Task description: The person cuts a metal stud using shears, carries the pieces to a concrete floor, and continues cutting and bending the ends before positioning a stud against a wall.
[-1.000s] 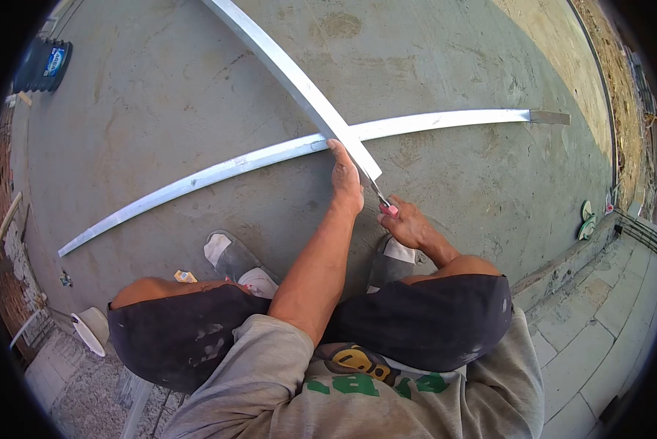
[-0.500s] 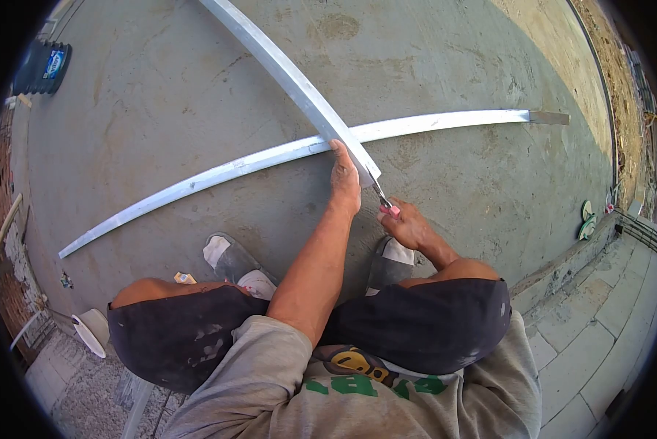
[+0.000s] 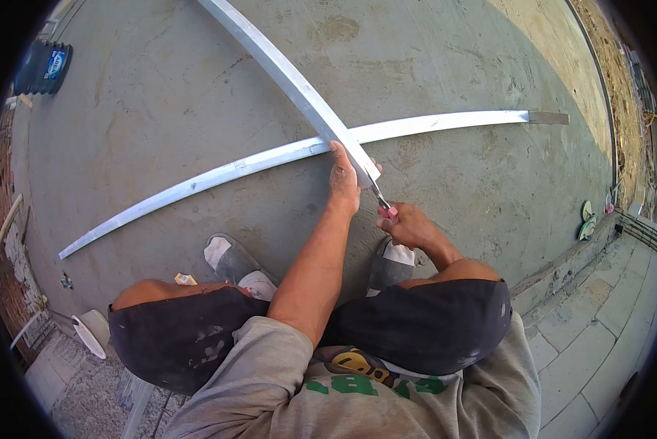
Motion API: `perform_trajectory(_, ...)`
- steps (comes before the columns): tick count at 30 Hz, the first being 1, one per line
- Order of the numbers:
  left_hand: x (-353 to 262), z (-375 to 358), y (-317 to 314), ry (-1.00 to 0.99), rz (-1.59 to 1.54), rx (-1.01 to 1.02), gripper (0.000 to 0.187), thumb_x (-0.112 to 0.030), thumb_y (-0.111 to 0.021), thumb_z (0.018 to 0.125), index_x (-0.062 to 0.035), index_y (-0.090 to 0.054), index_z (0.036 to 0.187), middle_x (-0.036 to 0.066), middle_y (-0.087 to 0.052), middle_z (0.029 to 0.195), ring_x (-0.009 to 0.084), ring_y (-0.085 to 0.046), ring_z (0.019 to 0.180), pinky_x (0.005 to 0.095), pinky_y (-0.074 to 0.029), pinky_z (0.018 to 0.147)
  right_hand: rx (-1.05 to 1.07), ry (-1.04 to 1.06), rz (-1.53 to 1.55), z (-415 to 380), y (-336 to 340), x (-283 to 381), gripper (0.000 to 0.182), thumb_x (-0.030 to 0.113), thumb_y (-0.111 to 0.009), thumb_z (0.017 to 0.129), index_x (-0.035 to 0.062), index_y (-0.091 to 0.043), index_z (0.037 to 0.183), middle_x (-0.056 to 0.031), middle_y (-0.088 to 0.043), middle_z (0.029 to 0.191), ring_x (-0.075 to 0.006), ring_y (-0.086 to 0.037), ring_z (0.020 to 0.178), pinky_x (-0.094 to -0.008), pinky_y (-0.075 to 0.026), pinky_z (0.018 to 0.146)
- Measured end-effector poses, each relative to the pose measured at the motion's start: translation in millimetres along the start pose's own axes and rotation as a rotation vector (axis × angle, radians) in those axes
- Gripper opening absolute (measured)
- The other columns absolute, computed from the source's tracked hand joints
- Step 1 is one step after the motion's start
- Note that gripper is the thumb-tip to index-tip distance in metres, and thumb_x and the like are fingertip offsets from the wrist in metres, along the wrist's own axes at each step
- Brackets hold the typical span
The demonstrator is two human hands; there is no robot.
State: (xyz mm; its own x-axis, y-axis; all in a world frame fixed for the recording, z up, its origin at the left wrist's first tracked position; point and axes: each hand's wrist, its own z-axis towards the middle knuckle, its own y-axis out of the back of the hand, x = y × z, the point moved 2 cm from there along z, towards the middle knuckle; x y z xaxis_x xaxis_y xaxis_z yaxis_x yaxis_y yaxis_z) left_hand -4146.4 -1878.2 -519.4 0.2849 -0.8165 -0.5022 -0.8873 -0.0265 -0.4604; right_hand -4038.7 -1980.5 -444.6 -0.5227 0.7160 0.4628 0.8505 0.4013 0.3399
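Observation:
My left hand (image 3: 344,179) is wrapped round a long silvery metal channel (image 3: 299,91) near its close end, thumb on top and fingertips showing at the far edge. My right hand (image 3: 410,225) is closed on red-handled snips (image 3: 391,214), whose narrow metal blades meet the end of that channel. Most of the handles lie hidden inside my fingers. Beneath the held channel, a second metal channel (image 3: 219,174) crosses it on the concrete, with a darker grey piece (image 3: 548,118) at its right end.
A dark bucket (image 3: 44,67) with a blue label stands at the upper left. Green slippers (image 3: 586,221) lie by the low ledge at right. A small box (image 3: 186,279) is beside my left knee, near a pale round object (image 3: 91,333). Paving (image 3: 584,322) borders the concrete.
My right hand and the snips have shifted slightly, and the tool looks narrower. Fingertips of my left hand now show past the channel's right edge. The lower channel stays put.

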Motion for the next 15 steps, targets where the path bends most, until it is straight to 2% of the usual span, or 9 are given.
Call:
perform_trajectory(2,-1.7,-3.3,-1.6,-0.001,-0.008,-0.026,0.108,-0.090,-0.036,0.072,-0.0016,-0.038,0.134,0.015,-0.057,0.099,0.0260,-0.065,0.091,0.0370,-0.053,0.087,0.006,-0.035,0.060,1.0,-1.4,-1.9,0.034,0.029,-0.064,0.083,0.0013,-0.060,0.102,-0.0194,-0.066,0.086,-0.0371,-0.064,0.086,-0.0440,-0.048,0.078)
perform_trajectory(5,-2.3,-3.5,-2.6,-0.007,-0.033,-0.031,0.107,-0.090,-0.036,0.072,-0.0008,-0.038,0.133,0.014,-0.057,0.098,0.0256,-0.065,0.088,0.0370,-0.055,0.085,-0.019,0.133,0.157,13.5,-8.1,-19.0,0.031,0.028,-0.066,0.081,0.0018,-0.060,0.098,-0.0161,-0.064,0.084,-0.0335,-0.063,0.083,-0.0420,-0.048,0.077)
perform_trajectory(9,0.9,-0.3,2.9,-0.014,-0.052,0.021,0.106,-0.089,-0.036,0.073,-0.0002,-0.038,0.132,0.014,-0.055,0.100,0.0254,-0.064,0.089,0.0378,-0.056,0.084,0.120,0.070,0.316,22.8,-0.5,-17.2,0.031,0.027,-0.066,0.081,0.0006,-0.059,0.096,-0.0145,-0.063,0.081,-0.0296,-0.062,0.079,-0.0412,-0.047,0.076)
perform_trajectory(11,1.3,1.5,3.6,-0.028,-0.058,-0.001,0.106,-0.089,-0.036,0.073,0.0001,-0.040,0.129,0.014,-0.056,0.097,0.0255,-0.064,0.087,0.0371,-0.056,0.082,0.155,0.048,0.328,22.3,1.5,-11.7,0.034,0.028,-0.065,0.081,-0.0005,-0.061,0.099,-0.0155,-0.064,0.082,-0.0287,-0.062,0.079,-0.0412,-0.046,0.075)
perform_trajectory(15,0.3,-1.3,0.1,-0.037,-0.050,-0.063,0.104,-0.090,-0.036,0.072,0.0000,-0.045,0.123,0.014,-0.059,0.090,0.0257,-0.066,0.080,0.0354,-0.056,0.079,0.109,0.055,0.107,15.3,9.1,0.8,0.043,0.034,-0.062,0.084,-0.0022,-0.062,0.107,-0.0166,-0.066,0.083,-0.0291,-0.063,0.079,-0.0403,-0.047,0.075)
